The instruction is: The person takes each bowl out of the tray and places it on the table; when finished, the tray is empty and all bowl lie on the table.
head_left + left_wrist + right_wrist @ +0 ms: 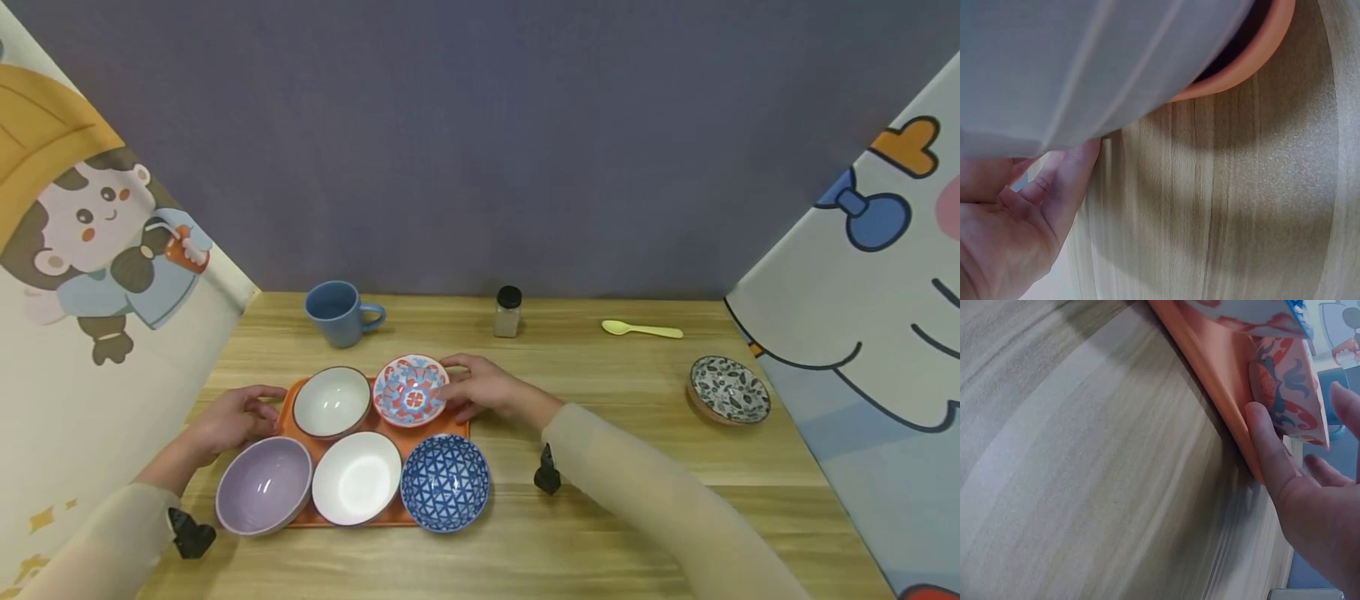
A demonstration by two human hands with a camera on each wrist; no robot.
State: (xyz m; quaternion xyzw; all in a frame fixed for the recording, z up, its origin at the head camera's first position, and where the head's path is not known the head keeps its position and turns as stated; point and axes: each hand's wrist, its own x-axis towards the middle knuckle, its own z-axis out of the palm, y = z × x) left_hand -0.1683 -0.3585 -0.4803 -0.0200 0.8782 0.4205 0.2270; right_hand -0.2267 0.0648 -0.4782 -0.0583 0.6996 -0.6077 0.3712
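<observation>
An orange tray (pixel 390 429) carries several bowls. My right hand (pixel 480 387) is at the right side of the red-and-blue patterned bowl (pixel 412 391). In the right wrist view one extended finger (pixel 1266 434) reaches the bowl's outer wall, just above the tray's rim. My left hand (pixel 234 423) is beside the tray's left end, fingers extended toward its edge. The lilac bowl (pixel 264 486) sits closest to that wrist and hides some of the fingers in the left wrist view. Also on the tray are a dark-rimmed white bowl (pixel 332 402), a plain white bowl (pixel 357 477) and a blue-and-white patterned bowl (pixel 446 483).
Behind the tray stand a blue mug (pixel 337 314) and a small black-lidded jar (pixel 507 312). A yellow spoon (pixel 642 329) lies at the back right. The black-and-white leaf-patterned bowl (pixel 729 389) rests near the right edge. Printed panels flank the wooden table (pixel 592 533).
</observation>
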